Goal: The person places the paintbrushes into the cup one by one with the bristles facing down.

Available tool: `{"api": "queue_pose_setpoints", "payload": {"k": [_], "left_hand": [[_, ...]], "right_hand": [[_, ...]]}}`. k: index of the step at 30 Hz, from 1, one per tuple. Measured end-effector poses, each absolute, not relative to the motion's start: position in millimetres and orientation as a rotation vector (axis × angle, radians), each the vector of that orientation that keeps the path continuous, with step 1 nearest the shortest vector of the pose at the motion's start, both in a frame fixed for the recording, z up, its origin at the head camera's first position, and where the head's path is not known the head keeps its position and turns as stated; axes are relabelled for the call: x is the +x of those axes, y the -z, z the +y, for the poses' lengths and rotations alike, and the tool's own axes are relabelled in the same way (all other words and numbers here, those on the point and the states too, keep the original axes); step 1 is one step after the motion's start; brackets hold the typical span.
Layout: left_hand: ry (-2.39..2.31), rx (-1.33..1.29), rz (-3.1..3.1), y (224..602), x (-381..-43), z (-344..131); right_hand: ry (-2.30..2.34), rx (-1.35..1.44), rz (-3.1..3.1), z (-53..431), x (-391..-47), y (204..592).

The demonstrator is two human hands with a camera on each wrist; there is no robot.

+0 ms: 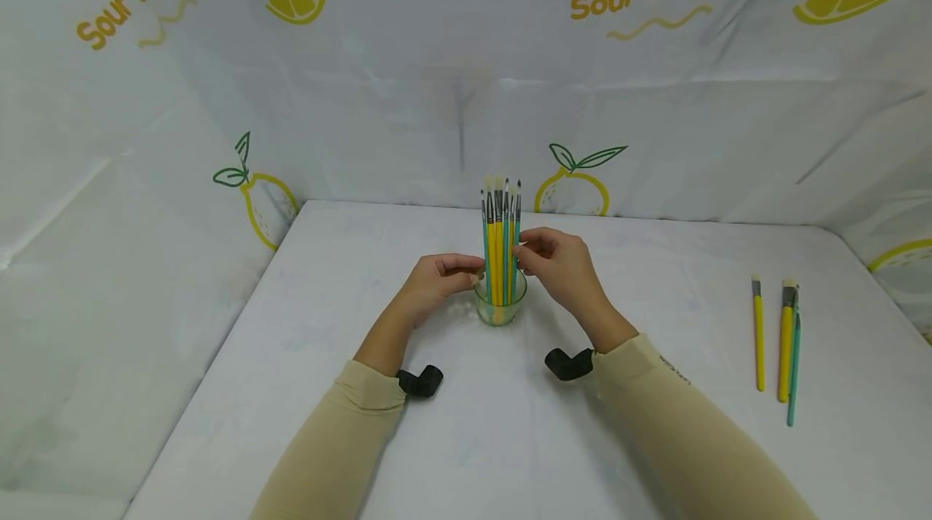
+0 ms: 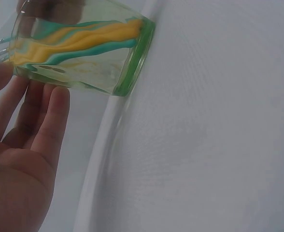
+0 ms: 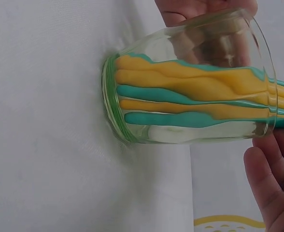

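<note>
A clear greenish glass (image 1: 501,314) stands upright on the white-covered table, with several yellow and teal paintbrushes (image 1: 498,249) in it, bristles up. The left hand (image 1: 434,281) is at the left side of the rim; its fairly straight fingers (image 2: 60,104) lie alongside the glass and its thumb is by the brush handles. From the right, the right hand (image 1: 557,261) pinches a teal paintbrush (image 3: 283,122) just above the rim, thumb in front. Through the glass, the brush handles look wavy.
Three loose paintbrushes lie on the right of the table: a thin yellow one (image 1: 760,342), a thicker yellow one (image 1: 785,350) and a teal one (image 1: 794,374) beside it. A white lemon-print cloth (image 1: 408,124) hangs behind the table. Black wrist-worn devices (image 1: 421,382) sit at both cuffs.
</note>
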State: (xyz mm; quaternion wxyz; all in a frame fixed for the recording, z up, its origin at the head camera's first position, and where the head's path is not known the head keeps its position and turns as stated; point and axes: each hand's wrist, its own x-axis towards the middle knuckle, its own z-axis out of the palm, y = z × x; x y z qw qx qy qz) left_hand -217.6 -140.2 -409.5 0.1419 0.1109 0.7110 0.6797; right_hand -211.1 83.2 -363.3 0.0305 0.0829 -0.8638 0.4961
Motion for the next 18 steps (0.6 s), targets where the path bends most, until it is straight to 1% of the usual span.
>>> {"api": "queue_pose_setpoints", "payload": {"k": [18], "left_hand": [[-1.97,0.311,2.042,410.5,-217.8,-139.7]], "right_hand": [[-1.534,0.224,-2.713,83.1,-211.2,367.1]]}}
